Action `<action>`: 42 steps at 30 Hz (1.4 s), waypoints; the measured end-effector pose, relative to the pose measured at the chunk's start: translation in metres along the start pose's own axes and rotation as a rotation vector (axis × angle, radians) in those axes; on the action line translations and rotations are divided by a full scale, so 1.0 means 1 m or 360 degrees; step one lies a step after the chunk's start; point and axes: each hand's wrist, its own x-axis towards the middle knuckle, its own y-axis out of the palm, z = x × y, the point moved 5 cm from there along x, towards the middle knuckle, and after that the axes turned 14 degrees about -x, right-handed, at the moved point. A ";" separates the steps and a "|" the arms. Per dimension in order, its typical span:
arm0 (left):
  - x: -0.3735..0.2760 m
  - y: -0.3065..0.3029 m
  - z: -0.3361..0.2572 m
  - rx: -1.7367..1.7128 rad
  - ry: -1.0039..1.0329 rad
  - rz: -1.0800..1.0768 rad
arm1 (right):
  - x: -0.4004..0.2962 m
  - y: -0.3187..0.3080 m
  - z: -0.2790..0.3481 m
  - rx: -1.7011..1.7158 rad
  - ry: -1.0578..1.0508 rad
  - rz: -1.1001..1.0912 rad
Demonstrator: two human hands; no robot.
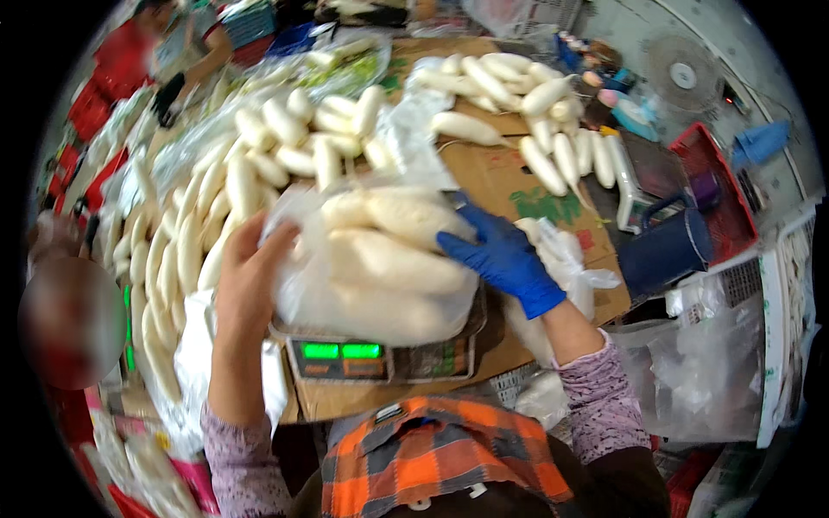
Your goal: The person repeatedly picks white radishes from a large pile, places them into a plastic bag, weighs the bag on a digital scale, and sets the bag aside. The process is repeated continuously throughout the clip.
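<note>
A clear plastic bag (304,285) with several white daikon radishes (395,256) in it is over a digital scale (431,362), whose two small displays glow green. Because of blur I cannot tell whether its full weight rests on the scale. My bare left hand (252,259) holds the bag's left side, fingertips partly hidden by the plastic. On the right side, my right hand (499,256) in a blue glove grips the bag around the radish ends. Just right of the scale lies a knotted white bag (576,272), partly behind my right forearm.
Loose daikon are heaped at left (188,239) and far right (511,84) on cardboard (479,162). At right stand a dark blue jug (667,246), a red tray (725,194) and a fan (680,74). Another person (188,52) is at far left; a blurred figure (71,324) is nearer.
</note>
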 end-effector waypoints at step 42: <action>-0.026 0.018 -0.011 -0.0237 0.0182 -0.0188 | 0.036 -0.030 0.092 -0.0361 -0.0779 -0.0027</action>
